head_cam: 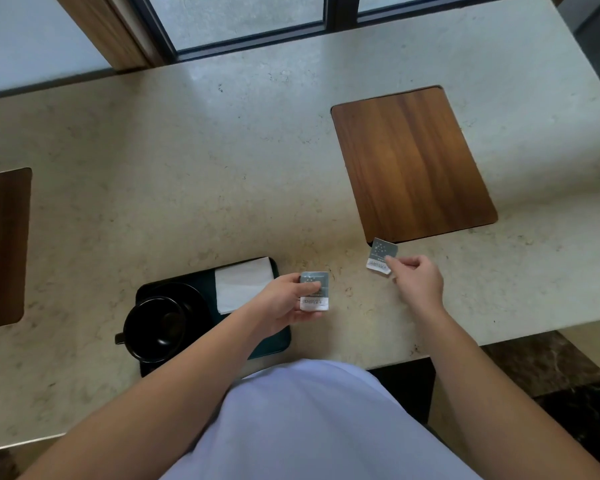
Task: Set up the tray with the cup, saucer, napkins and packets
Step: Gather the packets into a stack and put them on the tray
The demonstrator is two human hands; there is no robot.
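A dark tray (276, 344) lies near the counter's front edge. On its left part a black cup (155, 329) stands on a black saucer (191, 296). White napkins (243, 284) lie at the tray's far right corner. My left hand (284, 299) holds a grey packet (314, 295) just past the tray's right edge. My right hand (418, 278) pinches a second grey packet (381, 254) farther right, low over the counter, by the near corner of a wooden inlay.
The pale stone counter (222, 168) has a wooden inlay panel (409, 164) at the right and another (0, 247) at the left edge. A window frame (250, 32) runs along the back. The counter's front edge drops to a dark floor (551, 368) at the right.
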